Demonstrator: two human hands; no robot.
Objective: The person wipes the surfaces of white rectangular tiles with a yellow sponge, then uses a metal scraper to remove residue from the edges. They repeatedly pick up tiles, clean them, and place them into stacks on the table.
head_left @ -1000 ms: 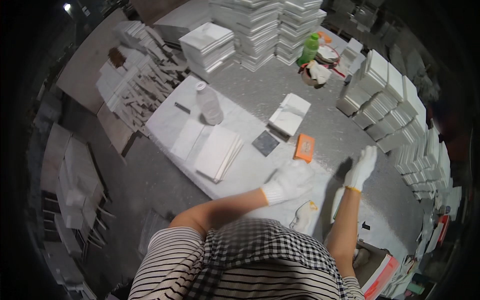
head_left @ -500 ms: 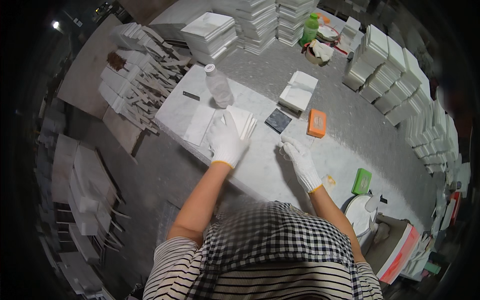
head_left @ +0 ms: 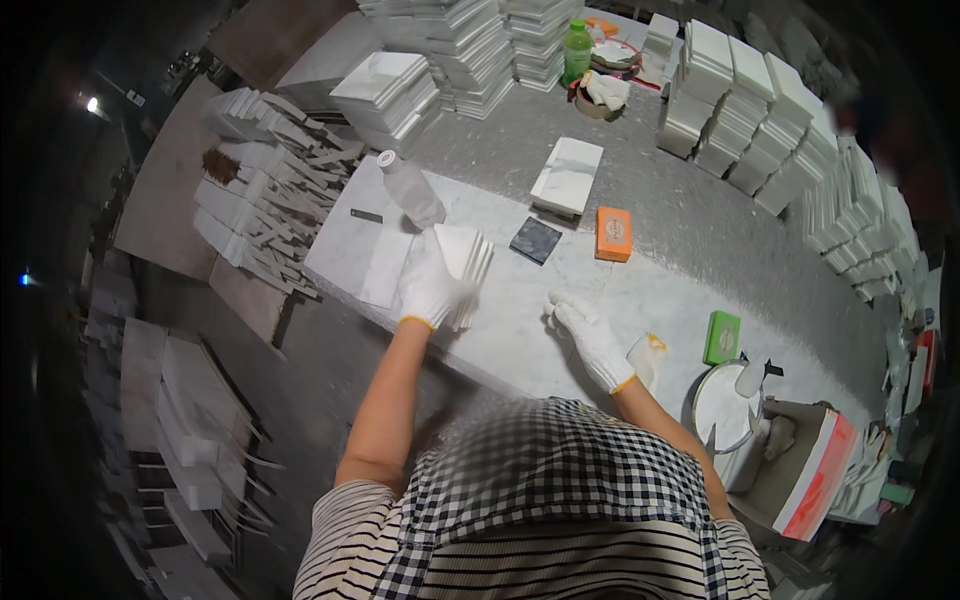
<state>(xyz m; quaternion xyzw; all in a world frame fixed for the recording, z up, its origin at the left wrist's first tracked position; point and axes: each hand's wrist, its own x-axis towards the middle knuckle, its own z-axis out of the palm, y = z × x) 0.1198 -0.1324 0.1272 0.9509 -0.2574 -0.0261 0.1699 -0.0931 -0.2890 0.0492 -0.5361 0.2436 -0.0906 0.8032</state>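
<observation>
My left hand, in a white knitted glove, grips the near left part of a small stack of white marble-look tiles. Its thumb reaches across the tiles; the fingertips are partly hidden. The stack stands on a pale marble slab, beside a flat white tile. My gloved right hand hovers above the slab to the right, fingers curled in against the thumb. Whatever it may hold is too small to tell. Beyond the hands lie a dark square piece and an orange box.
A clear bottle stands behind the stack. More tiles lie further back. At right are a green box, a round white tub and an open carton. Tall tile stacks line the far side.
The view has shifted slightly. My left hand has slid toward the left side of the tile stack, which now shows more of its near end. My right hand stays curled, in nearly the same place.
</observation>
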